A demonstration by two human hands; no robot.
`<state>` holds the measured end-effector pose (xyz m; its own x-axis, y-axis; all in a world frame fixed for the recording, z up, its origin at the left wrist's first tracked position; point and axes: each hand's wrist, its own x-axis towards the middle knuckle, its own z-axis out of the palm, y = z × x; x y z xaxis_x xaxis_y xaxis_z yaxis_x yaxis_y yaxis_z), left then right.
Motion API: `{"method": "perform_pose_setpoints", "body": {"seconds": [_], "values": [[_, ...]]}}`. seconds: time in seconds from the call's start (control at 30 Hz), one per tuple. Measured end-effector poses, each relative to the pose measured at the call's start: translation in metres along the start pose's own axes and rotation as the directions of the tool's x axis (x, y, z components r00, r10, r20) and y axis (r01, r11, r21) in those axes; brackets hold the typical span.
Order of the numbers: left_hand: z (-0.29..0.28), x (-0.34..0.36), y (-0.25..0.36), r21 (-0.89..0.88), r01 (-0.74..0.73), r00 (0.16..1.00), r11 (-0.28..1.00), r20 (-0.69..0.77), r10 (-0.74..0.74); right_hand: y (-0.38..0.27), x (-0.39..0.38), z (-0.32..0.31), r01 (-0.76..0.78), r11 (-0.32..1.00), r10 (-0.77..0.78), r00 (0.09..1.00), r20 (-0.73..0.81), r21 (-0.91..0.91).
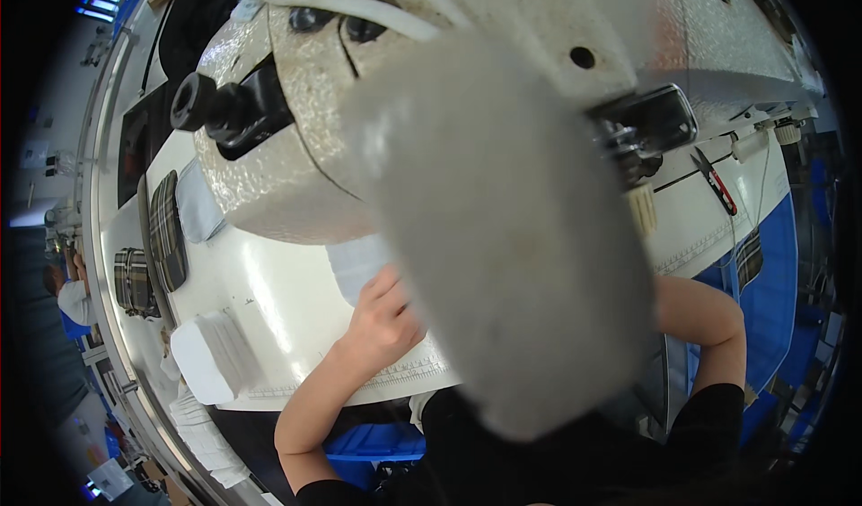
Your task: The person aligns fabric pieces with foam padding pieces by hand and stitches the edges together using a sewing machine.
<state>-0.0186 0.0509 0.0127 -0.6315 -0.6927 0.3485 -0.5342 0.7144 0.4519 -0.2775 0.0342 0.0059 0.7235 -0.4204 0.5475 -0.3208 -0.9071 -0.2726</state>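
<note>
Just beyond the left hand (388, 322): pale fabric piece (353, 264) on the white tabletop (269, 304), near edge at the fingers, rest partly hidden by the blurred grey oblong part (503, 237). Left hand has fingers bent, tips not clear, can't tell if it's pinching the fabric or just resting on it. Right hand hidden behind same grey part, can't tell its state; right forearm (700, 313) shows. Left of left hand: white stack (211, 358). Farther left and beyond: plaid pieces (165, 237). Well right of left hand: red-handled snips (718, 190), blue bin (779, 281)
</note>
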Motion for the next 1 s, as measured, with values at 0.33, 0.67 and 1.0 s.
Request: {"method": "perform_pose_setpoints", "body": {"seconds": [0.33,0.67,1.0], "values": [[-0.014,0.001,-0.01,-0.013,-0.012,0.986,1.0,0.165,0.014,0.009,0.007,-0.005,-0.069,0.995,0.073,0.996,-0.05,0.072],[-0.017,0.025,-0.027,-0.052,-0.088,0.985,0.995,0.143,0.095,0.037,0.013,0.0,0.03,1.0,-0.03,0.999,0.039,0.008],[-0.006,0.007,-0.071,0.014,0.361,0.907,0.932,0.226,-0.355,0.059,0.02,0.018,-0.176,0.983,0.177,0.984,0.007,-0.045]]}}
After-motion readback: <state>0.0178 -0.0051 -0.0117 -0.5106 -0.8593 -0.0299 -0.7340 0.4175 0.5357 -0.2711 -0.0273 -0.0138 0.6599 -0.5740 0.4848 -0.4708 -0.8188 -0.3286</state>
